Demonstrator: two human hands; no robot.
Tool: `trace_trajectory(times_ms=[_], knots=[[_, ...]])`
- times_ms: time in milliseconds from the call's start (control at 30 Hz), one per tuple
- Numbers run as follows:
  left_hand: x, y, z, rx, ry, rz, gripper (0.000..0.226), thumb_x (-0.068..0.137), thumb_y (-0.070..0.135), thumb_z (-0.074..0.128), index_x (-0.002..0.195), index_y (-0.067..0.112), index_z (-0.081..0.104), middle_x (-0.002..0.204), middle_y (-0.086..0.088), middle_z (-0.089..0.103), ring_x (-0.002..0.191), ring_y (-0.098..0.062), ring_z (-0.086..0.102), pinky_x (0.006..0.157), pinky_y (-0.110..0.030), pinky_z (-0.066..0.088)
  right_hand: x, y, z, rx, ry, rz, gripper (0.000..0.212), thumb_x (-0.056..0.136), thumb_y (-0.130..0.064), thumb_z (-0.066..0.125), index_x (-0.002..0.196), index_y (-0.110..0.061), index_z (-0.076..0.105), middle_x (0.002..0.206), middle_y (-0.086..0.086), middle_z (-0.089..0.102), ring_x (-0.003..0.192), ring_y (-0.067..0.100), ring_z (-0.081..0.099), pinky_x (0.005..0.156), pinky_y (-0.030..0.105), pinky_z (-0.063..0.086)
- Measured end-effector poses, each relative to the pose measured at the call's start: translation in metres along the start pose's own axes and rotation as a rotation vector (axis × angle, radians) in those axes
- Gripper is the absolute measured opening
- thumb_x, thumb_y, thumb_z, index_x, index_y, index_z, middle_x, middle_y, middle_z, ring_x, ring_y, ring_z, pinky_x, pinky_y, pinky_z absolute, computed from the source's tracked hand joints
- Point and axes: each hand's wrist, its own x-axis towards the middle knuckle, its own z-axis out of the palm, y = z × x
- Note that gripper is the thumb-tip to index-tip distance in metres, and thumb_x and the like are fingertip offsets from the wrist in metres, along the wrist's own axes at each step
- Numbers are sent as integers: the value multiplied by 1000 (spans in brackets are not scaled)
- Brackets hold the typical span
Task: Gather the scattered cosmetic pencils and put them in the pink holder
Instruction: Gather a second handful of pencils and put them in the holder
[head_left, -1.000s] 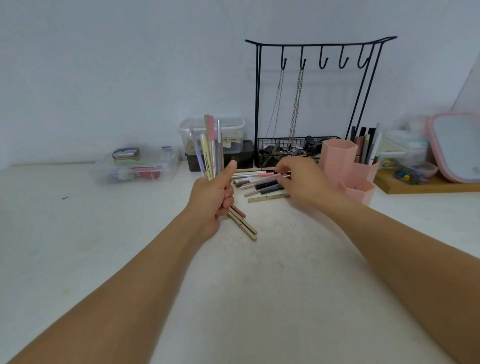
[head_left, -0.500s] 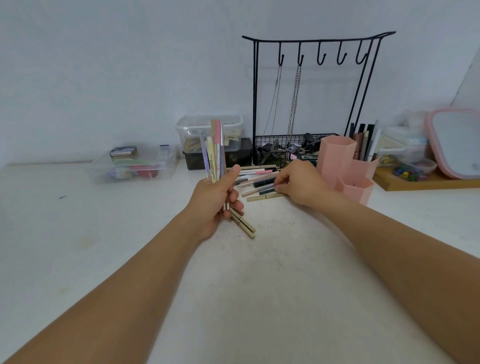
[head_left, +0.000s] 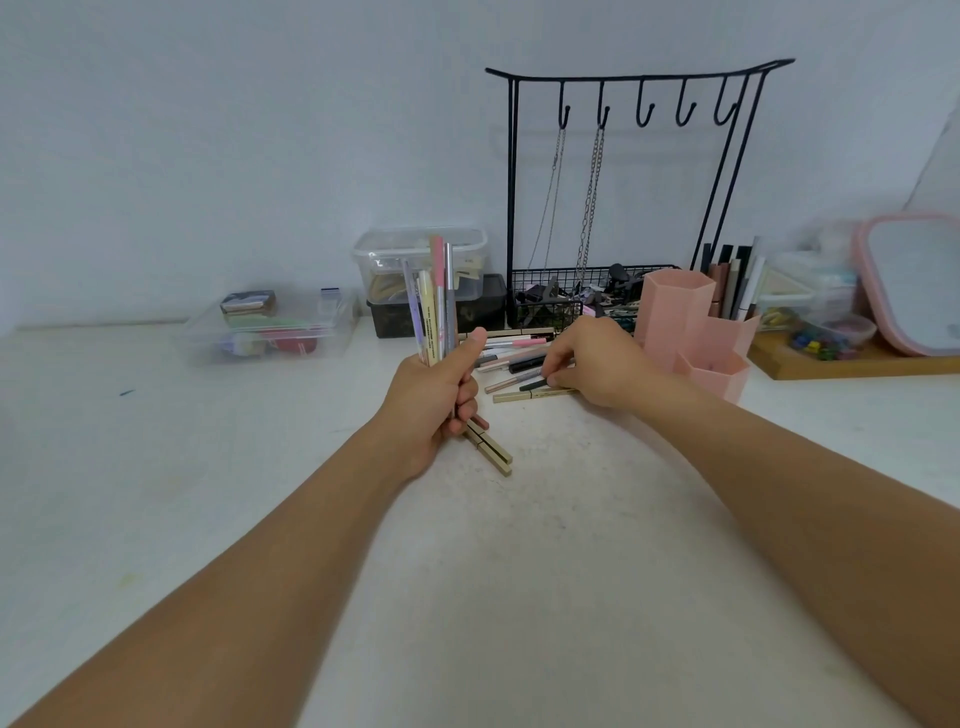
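Left hand (head_left: 431, 400) fingers wrapped round upright bundle of pencils (head_left: 436, 306), freeing right hand (head_left: 597, 364): fingers pinching dark pencil (head_left: 532, 385) off counter (head_left: 519, 571) pile, pink holder (head_left: 691, 332) just beside.

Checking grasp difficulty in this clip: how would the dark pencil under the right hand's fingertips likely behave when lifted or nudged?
The dark pencil looks thin, straight and rigid, so probably stiff and light. Its slim body may roll on the flat table if nudged. The right hand likely needs a fingertip pinch.
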Motion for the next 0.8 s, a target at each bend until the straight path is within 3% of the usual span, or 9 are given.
trace_trajectory(times_ms=[167,267,333,400,500,600,700,800], knots=[[0,0,0,-2,2,-2,41,95,43,67,70,18,47,52,1,39,43,-12,38,37,-20,41,2,4,5,-76,-34,-27,11,90,-9,71,94,-14,79,96,2,75,91,19,67,81,27,48],[3,-2,-1,-7,-1,9,42,91,47,71,71,19,47,51,4,37,43,-12,34,44,-25,36,1,1,7,-51,83,-74,8,94,-13,65,94,-16,72,94,-1,68,88,17,62,78,29,48],[4,-2,-3,-14,-6,28,44,84,51,75,72,21,47,50,6,34,43,-11,31,52,-31,31,2,-13,-3,120,232,-85,6,97,-13,61,99,-14,66,91,-3,63,82,11,58,74,21,46],[3,-2,-2,-33,-22,47,44,76,52,80,75,21,48,50,6,32,44,-11,28,49,-27,28,-1,-35,-18,364,299,-66,4,99,-14,59,102,-15,62,87,-4,60,72,6,56,65,12,45],[-1,-3,2,-64,-65,93,40,74,44,82,75,20,50,50,6,32,42,-10,28,40,-19,32,-9,-65,-31,706,239,-38,4,101,-14,56,103,-13,59,80,1,61,61,8,58,58,22,53],[-2,-5,5,-30,-87,133,49,58,49,85,75,18,51,51,2,41,41,-12,35,52,-29,38,-16,-81,-31,919,153,-66,6,102,-9,53,102,-7,59,68,1,60,56,10,58,55,23,53],[-3,-6,8,36,-65,111,42,73,38,86,75,15,52,54,-1,48,41,-11,41,54,-31,41,-19,-87,-28,943,125,-66,8,102,-10,52,102,-6,59,65,2,60,51,9,56,52,21,51],[-1,-6,7,41,-71,93,30,89,24,77,77,16,51,54,-1,47,43,-13,40,45,-24,37,-19,-86,-24,936,126,-49,10,102,-10,53,107,-3,59,67,5,61,53,12,58,56,24,54]])
